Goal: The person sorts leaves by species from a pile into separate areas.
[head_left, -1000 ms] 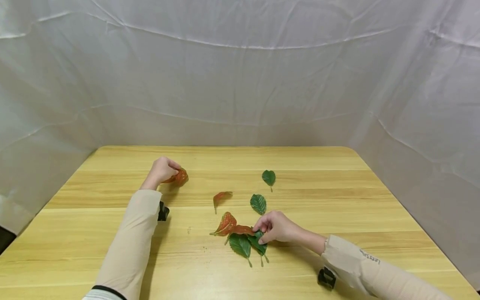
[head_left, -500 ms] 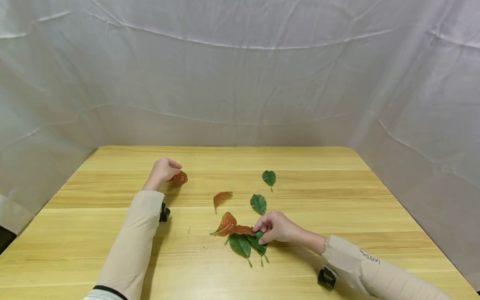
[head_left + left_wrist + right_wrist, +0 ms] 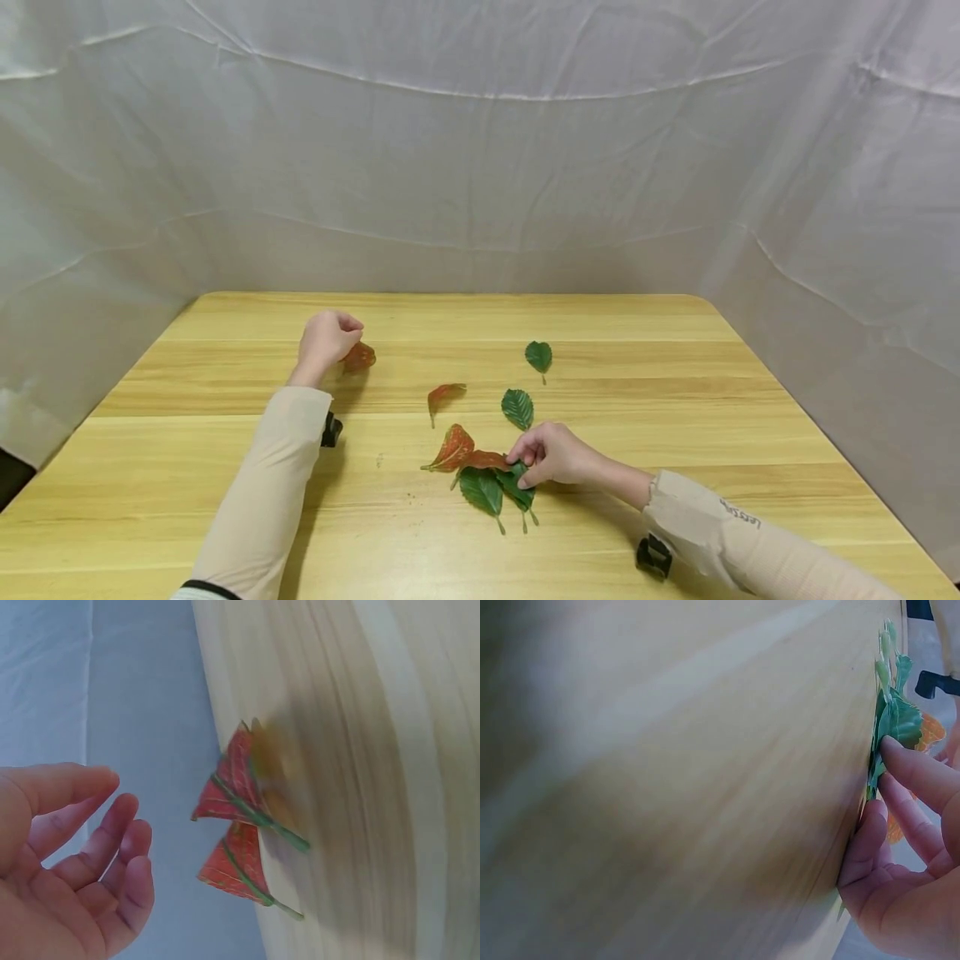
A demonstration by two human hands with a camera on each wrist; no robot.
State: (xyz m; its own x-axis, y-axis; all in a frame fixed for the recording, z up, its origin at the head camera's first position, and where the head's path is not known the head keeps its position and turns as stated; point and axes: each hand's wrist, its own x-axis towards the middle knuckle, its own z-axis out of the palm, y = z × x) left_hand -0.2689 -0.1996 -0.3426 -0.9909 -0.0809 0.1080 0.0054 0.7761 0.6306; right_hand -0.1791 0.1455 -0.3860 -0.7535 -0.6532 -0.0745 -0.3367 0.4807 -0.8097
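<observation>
In your head view, soft, even light brightens the creased grey-white cloth backdrop, lays a pale sheen on the near middle of the yellow wood-grain table and casts a soft-edged shadow to the right of your long beige left sleeve. Your left wrist view is dimmer and hazy, with a blue cast; your right wrist view sinks into dark blur at upper left, the table's grain smeared out of focus.

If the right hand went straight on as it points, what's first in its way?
Probably the red leaf just left of the right hand in the head view; they may already touch.
</observation>
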